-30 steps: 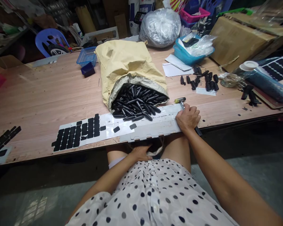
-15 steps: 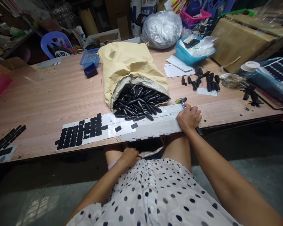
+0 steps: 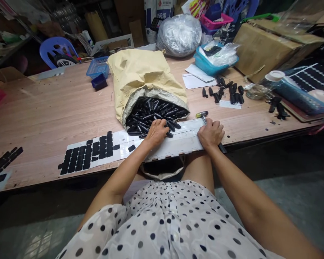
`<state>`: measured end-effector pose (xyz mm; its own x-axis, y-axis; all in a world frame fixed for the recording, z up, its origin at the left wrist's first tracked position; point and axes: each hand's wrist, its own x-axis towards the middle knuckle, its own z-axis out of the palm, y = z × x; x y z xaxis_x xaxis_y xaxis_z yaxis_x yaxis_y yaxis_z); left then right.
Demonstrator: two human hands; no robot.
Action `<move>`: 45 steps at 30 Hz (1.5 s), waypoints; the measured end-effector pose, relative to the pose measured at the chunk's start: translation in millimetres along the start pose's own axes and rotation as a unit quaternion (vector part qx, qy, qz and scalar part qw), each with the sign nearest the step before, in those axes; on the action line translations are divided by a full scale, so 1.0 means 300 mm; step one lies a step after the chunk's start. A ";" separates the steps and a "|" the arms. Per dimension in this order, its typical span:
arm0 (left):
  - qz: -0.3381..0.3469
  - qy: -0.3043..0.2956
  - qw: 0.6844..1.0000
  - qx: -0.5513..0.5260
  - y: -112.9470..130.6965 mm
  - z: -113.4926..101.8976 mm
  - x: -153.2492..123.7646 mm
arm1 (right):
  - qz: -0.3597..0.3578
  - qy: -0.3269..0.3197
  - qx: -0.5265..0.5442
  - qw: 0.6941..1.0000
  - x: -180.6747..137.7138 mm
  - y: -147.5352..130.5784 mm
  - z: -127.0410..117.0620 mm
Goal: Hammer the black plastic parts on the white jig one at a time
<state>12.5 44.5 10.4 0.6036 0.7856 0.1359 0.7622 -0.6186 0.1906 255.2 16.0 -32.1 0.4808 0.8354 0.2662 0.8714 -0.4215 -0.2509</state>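
On the long wooden bench [image 3: 56,108], the tan paper sack [image 3: 140,75] lies brimful of black tapered plastic pieces [image 3: 156,109], so most work seems left; the left hand [image 3: 157,132] curls into those at its mouth, grip unclear, and the right hand [image 3: 211,133], apart, clasps a slim yellow-handled tool [image 3: 202,114].

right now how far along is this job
Early, it seems. Done: the right half of the sheet is mostly bare of pads, and a small batch lies apart on the far side. In hand: the left hand rests on the parts at the sack mouth; the right hand grips a tool. Left: a sack full of parts and many pads on the sheet.
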 end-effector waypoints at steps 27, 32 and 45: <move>-0.211 0.096 0.952 -0.199 0.043 0.136 -0.286 | -0.158 -0.082 0.370 0.912 -0.256 0.027 -0.180; -0.206 0.111 0.949 -0.210 0.041 0.148 -0.279 | -0.214 -0.131 0.370 0.894 -0.366 -0.024 -0.184; -0.192 0.115 0.950 -0.216 0.032 0.165 -0.274 | -0.273 -0.105 0.370 0.882 -0.440 -0.059 -0.174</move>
<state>-18.3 -26.5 -47.1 0.1960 0.9649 0.1748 0.7185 -0.2627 0.6440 181.5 -105.1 -14.3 -0.0874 0.9220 0.3771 0.6282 0.3448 -0.6975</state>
